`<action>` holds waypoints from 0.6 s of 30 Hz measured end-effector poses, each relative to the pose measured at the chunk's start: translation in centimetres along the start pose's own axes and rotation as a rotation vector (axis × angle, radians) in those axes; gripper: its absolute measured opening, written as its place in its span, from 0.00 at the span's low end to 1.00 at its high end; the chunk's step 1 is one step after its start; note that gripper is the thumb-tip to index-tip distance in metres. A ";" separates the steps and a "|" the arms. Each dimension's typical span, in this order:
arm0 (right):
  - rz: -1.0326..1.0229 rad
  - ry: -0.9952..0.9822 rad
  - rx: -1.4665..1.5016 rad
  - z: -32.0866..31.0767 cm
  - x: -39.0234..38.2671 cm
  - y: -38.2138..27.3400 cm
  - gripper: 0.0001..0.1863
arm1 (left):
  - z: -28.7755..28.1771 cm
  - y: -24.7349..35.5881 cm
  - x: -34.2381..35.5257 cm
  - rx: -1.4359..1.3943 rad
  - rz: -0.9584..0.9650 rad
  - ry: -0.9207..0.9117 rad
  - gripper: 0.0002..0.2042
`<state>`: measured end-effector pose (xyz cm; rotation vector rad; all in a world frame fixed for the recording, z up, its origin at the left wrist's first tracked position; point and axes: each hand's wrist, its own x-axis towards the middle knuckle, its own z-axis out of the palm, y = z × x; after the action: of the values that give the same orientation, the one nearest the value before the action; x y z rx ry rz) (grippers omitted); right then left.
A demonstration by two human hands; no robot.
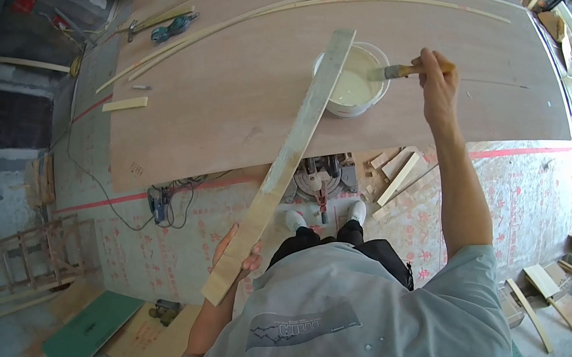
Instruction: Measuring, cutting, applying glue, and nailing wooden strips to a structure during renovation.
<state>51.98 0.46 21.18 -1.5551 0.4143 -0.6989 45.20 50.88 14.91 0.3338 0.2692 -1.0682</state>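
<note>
My left hand (223, 244) grips the lower end of a long, narrow wooden board (304, 120), its fingers showing on both sides. The board slants up and away, and its far end passes over the left rim of a white bucket (349, 113). Pale wet coating covers the far part of its upper face; the near end is bare wood. In my right hand (439, 91) is a paintbrush (397, 71), closed around its wooden handle. The bristles point left, over the creamy white liquid (354, 87) in the bucket.
The bucket stands on a large brown panel (216, 97) bearing long wood strips (286, 6), a hammer (132, 31) and a blue tool (174, 29). Below its near edge are a miter saw (320, 181), wood offcuts (398, 171) and a corded power tool (159, 203). Green boards (92, 332) lie behind.
</note>
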 end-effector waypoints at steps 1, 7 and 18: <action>-0.067 0.070 -0.064 -0.5 0.5 -0.5 0.15 | -0.1 0.0 0.2 -0.066 -0.001 -0.041 0.27; 0.138 -0.635 -0.820 4.5 1.2 -3.2 0.27 | -3.9 -0.9 -0.4 -0.268 -0.010 -0.150 0.27; 0.162 -0.780 -0.942 9.6 0.4 0.5 0.42 | -4.0 -1.0 0.7 -0.305 -0.004 -0.165 0.26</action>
<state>58.64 7.44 20.84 -2.4737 0.2677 0.3379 44.39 51.49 10.84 -0.0281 0.2799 -1.0341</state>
